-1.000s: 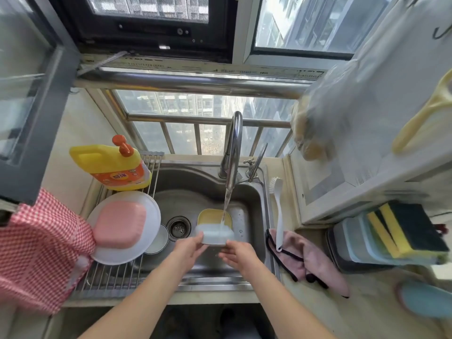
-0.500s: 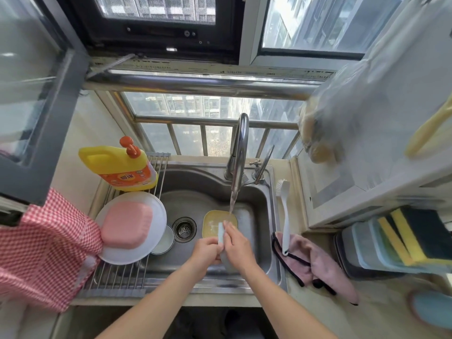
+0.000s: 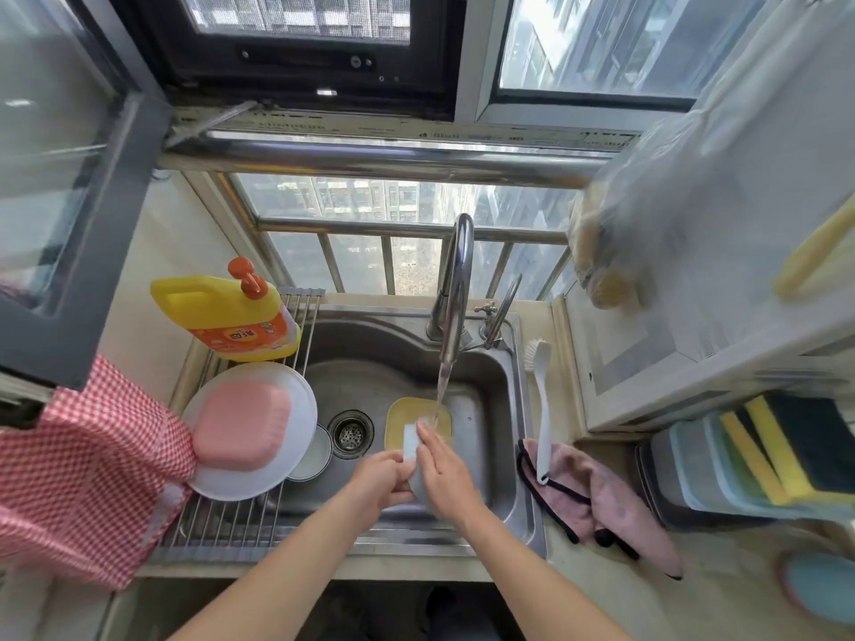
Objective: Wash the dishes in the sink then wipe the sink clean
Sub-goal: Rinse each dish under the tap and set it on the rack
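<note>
Since a second ago I see the white dish (image 3: 410, 448) turned on edge — my left hand (image 3: 380, 476) grips its lower side, fingers curled round it, while my right hand (image 3: 445, 469) lies flat against it, fingers straight and together. It sits under the faucet (image 3: 455, 289) stream, above the yellow dish (image 3: 416, 421) at 12 o'clock in the sink (image 3: 499, 390).

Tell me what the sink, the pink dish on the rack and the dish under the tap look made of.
Sink: brushed stainless steel, grey with a dull sheen. Pink dish: probably plastic, matt, evenly coloured, with soft rounded corners. Pale dish between left hand and right hand: likely plastic too, thin and faintly translucent, but too blurred to be sure.
</note>
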A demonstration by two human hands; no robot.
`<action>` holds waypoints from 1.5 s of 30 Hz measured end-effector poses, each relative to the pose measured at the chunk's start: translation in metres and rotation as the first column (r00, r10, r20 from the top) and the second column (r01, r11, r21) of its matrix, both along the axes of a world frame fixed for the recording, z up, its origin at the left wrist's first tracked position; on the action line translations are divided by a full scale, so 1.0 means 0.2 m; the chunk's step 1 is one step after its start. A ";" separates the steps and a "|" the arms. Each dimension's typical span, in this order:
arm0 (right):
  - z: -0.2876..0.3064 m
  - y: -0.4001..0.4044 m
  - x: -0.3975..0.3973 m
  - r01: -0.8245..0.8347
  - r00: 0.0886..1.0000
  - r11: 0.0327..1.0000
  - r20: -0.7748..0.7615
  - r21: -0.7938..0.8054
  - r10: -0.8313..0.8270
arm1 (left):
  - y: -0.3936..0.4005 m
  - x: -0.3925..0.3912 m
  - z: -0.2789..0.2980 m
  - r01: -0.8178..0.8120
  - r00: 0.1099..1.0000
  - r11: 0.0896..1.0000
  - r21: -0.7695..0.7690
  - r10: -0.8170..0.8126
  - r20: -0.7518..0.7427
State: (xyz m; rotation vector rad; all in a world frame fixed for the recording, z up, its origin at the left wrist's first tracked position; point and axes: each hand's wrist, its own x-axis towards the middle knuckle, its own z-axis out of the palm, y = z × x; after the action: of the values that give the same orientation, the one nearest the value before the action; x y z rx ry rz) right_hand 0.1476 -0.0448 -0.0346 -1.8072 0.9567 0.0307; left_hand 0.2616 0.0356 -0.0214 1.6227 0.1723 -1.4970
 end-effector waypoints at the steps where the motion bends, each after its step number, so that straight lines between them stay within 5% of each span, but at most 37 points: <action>1: -0.01 -0.02 0.01 0.017 1.000 1.000 -0.018 0.019 -0.016 | 0.01 -0.01 0.00 0.034 0.999 0.999 -0.010 -0.034 -0.003; 3: -0.04 -0.06 0.02 0.053 0.997 0.998 -0.055 0.041 -0.051 | 0.01 -0.02 0.00 0.050 0.999 0.999 -0.017 -0.050 0.000; 9: -0.08 -0.06 0.02 0.180 0.968 0.980 -0.195 0.089 -0.160 | -0.02 0.02 0.02 -0.235 0.972 0.969 -0.073 0.233 -0.035; 13: -0.03 0.03 -0.03 0.168 0.979 0.983 -0.106 -0.074 -0.175 | -0.05 0.04 0.03 -0.369 0.929 0.927 -0.062 0.368 -0.030; 17: 0.03 0.07 -0.01 0.040 0.996 0.973 -0.073 -0.226 -0.058 | -0.07 -0.04 0.04 -0.266 0.964 0.964 -0.028 0.266 -0.009; 21: 0.02 -0.02 0.06 0.017 0.982 0.996 -0.185 -0.092 -0.034 | -0.04 -0.13 0.05 -0.140 0.990 0.989 -0.053 0.138 -0.037; 26: -0.05 -0.11 0.06 -0.016 0.959 1.000 -0.283 -0.023 0.009 | -0.01 -0.12 0.05 -0.166 0.986 0.986 -0.037 0.165 -0.026; 33: -0.06 -0.12 0.00 0.250 0.925 0.962 -0.320 0.111 -0.204 | 0.08 0.02 0.06 -0.325 0.946 0.946 -0.005 0.325 -0.013; 39: 0.00 -0.13 0.00 0.581 0.813 0.690 -0.322 0.431 -0.485 | 0.08 0.06 0.09 -0.356 0.933 0.934 0.035 0.358 -0.034; 45: -0.02 -0.10 -0.04 0.612 0.787 0.631 -0.439 0.477 -0.433 | 0.08 0.06 0.07 -0.315 0.945 0.937 0.150 0.324 -0.040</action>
State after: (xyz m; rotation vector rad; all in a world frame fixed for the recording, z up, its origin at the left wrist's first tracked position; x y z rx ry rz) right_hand 0.1404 -0.0650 -0.0385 -0.8861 1.4718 0.2091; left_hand 0.2738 0.0523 -0.0073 1.5690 0.5639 -1.3071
